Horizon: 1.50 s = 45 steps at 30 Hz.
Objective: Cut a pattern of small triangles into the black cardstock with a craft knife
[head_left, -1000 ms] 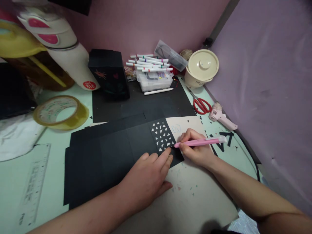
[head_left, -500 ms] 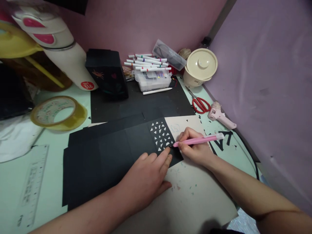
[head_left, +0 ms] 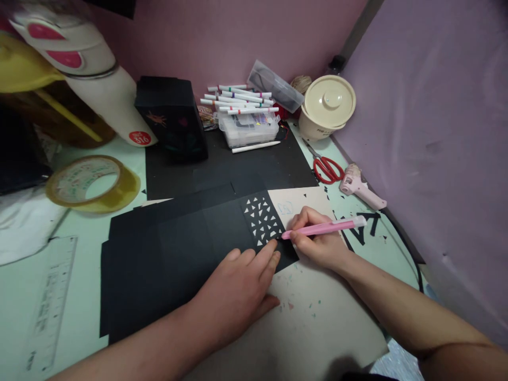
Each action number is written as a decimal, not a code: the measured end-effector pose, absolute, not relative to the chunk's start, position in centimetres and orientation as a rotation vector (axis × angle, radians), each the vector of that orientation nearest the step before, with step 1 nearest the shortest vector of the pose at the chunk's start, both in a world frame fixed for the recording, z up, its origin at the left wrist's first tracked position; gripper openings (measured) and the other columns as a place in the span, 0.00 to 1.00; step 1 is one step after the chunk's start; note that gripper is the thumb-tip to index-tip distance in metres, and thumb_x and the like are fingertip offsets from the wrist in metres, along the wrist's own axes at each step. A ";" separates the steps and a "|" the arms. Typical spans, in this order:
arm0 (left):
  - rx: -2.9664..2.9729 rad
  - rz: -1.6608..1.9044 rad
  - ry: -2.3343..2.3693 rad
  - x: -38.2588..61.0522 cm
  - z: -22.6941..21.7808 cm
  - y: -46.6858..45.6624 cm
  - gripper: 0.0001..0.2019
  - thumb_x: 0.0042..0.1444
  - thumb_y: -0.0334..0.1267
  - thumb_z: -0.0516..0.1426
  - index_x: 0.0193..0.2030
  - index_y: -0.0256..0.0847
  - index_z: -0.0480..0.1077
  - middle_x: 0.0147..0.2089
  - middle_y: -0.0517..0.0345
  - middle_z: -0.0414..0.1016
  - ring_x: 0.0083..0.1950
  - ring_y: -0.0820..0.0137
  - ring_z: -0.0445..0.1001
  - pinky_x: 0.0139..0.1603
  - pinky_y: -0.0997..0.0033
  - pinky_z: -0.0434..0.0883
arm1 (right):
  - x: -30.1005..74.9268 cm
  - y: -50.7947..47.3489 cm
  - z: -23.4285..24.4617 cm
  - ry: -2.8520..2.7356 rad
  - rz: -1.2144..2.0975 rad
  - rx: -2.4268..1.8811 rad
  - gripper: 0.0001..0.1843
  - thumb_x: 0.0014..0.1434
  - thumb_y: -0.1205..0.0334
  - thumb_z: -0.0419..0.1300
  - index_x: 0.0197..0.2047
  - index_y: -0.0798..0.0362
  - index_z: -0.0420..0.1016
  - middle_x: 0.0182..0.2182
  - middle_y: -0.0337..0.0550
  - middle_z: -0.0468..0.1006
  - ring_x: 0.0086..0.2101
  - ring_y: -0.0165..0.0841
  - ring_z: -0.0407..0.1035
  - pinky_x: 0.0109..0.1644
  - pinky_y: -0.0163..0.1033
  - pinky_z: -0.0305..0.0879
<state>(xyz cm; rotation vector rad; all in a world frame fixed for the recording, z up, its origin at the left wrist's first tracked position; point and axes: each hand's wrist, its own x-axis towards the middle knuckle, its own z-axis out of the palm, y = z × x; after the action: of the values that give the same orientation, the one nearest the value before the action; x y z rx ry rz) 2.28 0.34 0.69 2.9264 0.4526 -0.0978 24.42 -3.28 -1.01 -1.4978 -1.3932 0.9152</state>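
Note:
A black paper sheet (head_left: pixel 170 259) lies over a pale cutting board (head_left: pixel 301 312), which shows through a patch of small triangular holes (head_left: pixel 262 219) near its right end. My left hand (head_left: pixel 242 286) rests flat on the sheet, fingers stretched out, with the index fingertip just below the holes. Pinched in my right hand (head_left: pixel 319 241) is a slim pink craft knife (head_left: pixel 325 227), its clear end pointing right. The tip meets the paper at the lower right of the holes, close to my left fingertip; the blade itself is too small to make out.
Red-handled scissors (head_left: pixel 327 169) and a pink glue gun (head_left: pixel 361 188) lie at the right. Behind are markers (head_left: pixel 242 100) on a clear case, a black box (head_left: pixel 172 119) and a lidded cream pot (head_left: pixel 327 108). At left sit a tape roll (head_left: pixel 67 193) and a ruler (head_left: pixel 51 301).
Both hands and the craft knife stay almost in place over the same corner of the holes. The view has shifted very slightly.

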 end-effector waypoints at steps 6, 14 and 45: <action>2.915 -0.098 0.436 2.3 0.7 0.4 0.32 0.65 0.54 0.54 0.68 0.34 0.61 0.71 0.46 0.61 0.48 0.61 0.73 0.44 0.60 0.67 | 24.4 -3.3 -0.9 -1.396 0.911 -1.506 0.09 0.56 0.66 0.61 0.28 0.49 0.64 0.26 0.39 0.75 0.26 0.32 0.68 0.29 0.39 0.63; 2.918 -0.089 0.443 2.4 0.5 0.4 0.32 0.65 0.54 0.54 0.68 0.34 0.61 0.71 0.46 0.60 0.48 0.61 0.73 0.43 0.60 0.67 | 24.5 -3.2 -1.0 -1.383 0.925 -1.492 0.09 0.55 0.69 0.60 0.28 0.49 0.64 0.26 0.39 0.75 0.27 0.32 0.68 0.30 0.39 0.62; 2.930 -0.048 0.455 2.2 -0.2 0.2 0.33 0.64 0.56 0.55 0.68 0.34 0.62 0.71 0.47 0.61 0.48 0.61 0.73 0.44 0.61 0.67 | 24.9 -2.8 -0.2 -1.140 0.949 -1.447 0.08 0.64 0.58 0.60 0.34 0.51 0.74 0.20 0.34 0.71 0.20 0.26 0.61 0.24 0.34 0.56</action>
<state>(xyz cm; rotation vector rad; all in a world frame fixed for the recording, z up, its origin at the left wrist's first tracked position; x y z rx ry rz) 2.20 0.25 -0.22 2.9304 0.4550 -0.0483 24.95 -2.82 -0.17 -1.4466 -1.1399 0.9490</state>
